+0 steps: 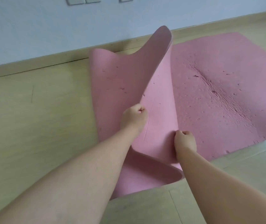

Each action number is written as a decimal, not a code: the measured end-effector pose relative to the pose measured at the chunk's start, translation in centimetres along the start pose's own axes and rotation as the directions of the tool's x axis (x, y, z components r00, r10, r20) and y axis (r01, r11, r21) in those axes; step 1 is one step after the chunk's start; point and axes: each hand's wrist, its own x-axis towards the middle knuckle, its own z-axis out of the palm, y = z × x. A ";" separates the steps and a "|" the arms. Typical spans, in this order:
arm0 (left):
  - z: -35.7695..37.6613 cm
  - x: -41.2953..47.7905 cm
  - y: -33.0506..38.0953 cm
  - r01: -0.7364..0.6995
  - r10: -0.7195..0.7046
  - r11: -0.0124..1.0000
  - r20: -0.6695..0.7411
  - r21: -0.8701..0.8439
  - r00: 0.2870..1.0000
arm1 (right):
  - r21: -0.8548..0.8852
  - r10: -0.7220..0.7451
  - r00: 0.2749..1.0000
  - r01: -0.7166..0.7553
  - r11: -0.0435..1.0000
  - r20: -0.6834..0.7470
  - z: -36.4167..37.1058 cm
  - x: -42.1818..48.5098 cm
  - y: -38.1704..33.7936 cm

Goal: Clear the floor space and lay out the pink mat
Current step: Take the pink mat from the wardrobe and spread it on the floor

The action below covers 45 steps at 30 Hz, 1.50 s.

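Lying: pale wooden floor, spreading left of and beneath both grips, meeting a white wall beyond them.
Mat: pink mat, its right part flat on the floor to the right of the grips, pitted and creased; its left part raised, curling over.
Left grip: left hand clenched on the mat's lifted fold.
Right grip: right hand clenched on the same fold, nearer the camera, just right of the left one.
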 end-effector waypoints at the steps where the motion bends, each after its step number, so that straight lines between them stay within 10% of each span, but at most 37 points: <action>1: -1.6 -0.6 -0.7 0.025 -0.026 0.999 -0.021 -0.031 0.999 | -0.040 -0.011 1.000 0.010 0.999 -0.010 0.7 -1.5 -0.3; 14: -20.3 -9.2 -10.7 0.133 -0.113 0.987 -0.203 0.085 0.973 | -0.431 -0.221 0.956 0.286 0.856 0.194 9.5 -20.5 -2.4; 29: -42.3 -16.6 -25.8 0.330 -0.187 0.891 -0.409 0.313 0.893 | -0.409 -0.363 0.759 0.614 0.675 0.541 25.1 -39.3 -2.3; 34: -45.9 -18.2 -30.9 0.426 -0.200 0.800 -0.481 0.423 0.854 | -0.305 -0.353 0.617 0.711 0.634 0.703 29.9 -41.4 0.5; 45: -41.7 -16.8 -36.0 0.445 -0.294 0.671 -0.338 0.593 0.894 | -0.417 -0.277 0.637 0.715 0.561 0.719 31.5 -37.8 4.2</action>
